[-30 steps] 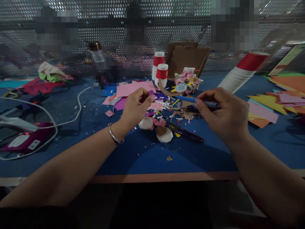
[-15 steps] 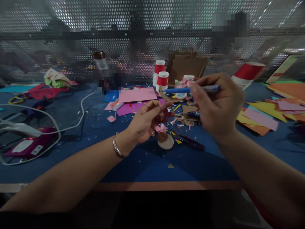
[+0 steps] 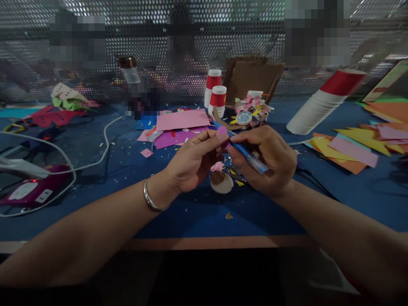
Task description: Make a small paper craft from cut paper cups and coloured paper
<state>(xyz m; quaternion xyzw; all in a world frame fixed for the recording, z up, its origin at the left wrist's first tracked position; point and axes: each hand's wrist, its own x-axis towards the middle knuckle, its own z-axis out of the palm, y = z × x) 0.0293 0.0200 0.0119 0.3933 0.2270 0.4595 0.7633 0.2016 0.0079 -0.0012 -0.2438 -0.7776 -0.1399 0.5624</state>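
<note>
My left hand (image 3: 199, 159) pinches a small rounded piece of purple paper (image 3: 222, 132) between thumb and fingers. In my right hand (image 3: 267, 159) is a blue pen (image 3: 248, 156), its clear end pointing down toward me. The pen's front end meets or nearly meets the purple paper; fingers partly hide this spot. Below the hands lies a round cardboard disc (image 3: 222, 183) with crumpled pink paper (image 3: 217, 166) at its top edge. A pair of scissors (image 3: 237, 177) beside the disc is mostly covered by my right hand.
Stacked red-and-white paper cups (image 3: 325, 102) lean at the right, with two more stacks at the back. Near them stands a paper-decorated cup (image 3: 253, 110). Pink sheets (image 3: 183, 120) and yellow sheets (image 3: 338, 148) lie about. A purple power strip (image 3: 36, 187) with white cable sits left.
My right hand has come down and left, bringing the pen from above the table to the purple paper. The left hand stays in nearly the same place. The view has shifted slightly.
</note>
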